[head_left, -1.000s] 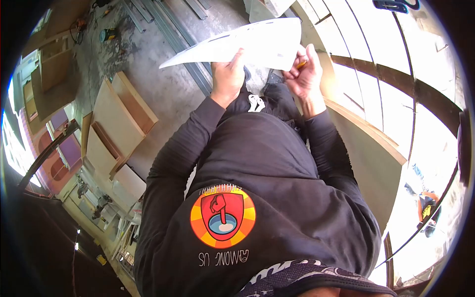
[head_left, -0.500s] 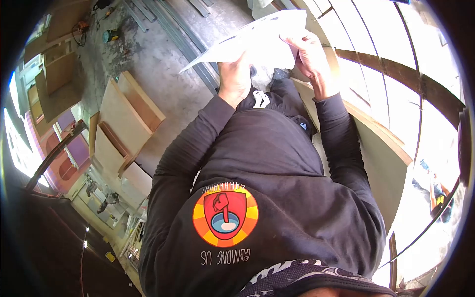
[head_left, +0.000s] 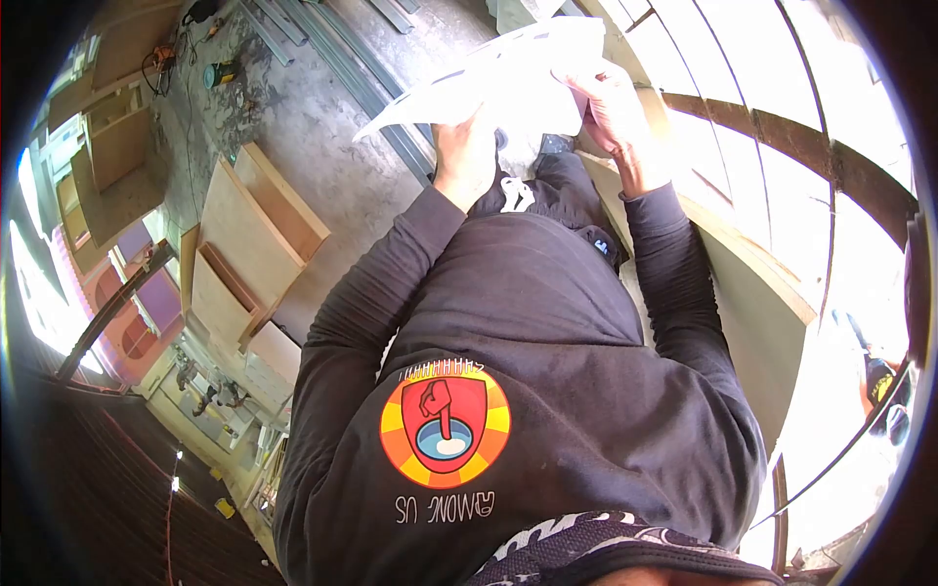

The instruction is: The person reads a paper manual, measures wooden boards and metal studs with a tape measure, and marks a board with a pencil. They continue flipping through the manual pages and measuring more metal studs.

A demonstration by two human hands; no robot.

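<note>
A white sheet of paper (head_left: 498, 83), bent and overexposed, is held out in front of my body at the top of the view. My left hand (head_left: 465, 154) grips its near edge, with most of the fingers hidden behind the sheet. At the sheet's right side, my right hand (head_left: 608, 105) pinches it between thumb and fingers. Dark marks show faintly along the far edge, too washed out to read. Both forearms are in dark sleeves.
Wooden panels with frames (head_left: 249, 230) stand to the left. Long metal channels (head_left: 342, 68) lie on the concrete floor (head_left: 293, 127). A board (head_left: 752, 322) stands close by my right arm. Another person (head_left: 884, 386) is partly visible at the far right, beyond a metal frame.
The paper's left part has shifted and bent slightly, while both hands keep hold. The person at the far right has changed position. My view has turned very slightly.
</note>
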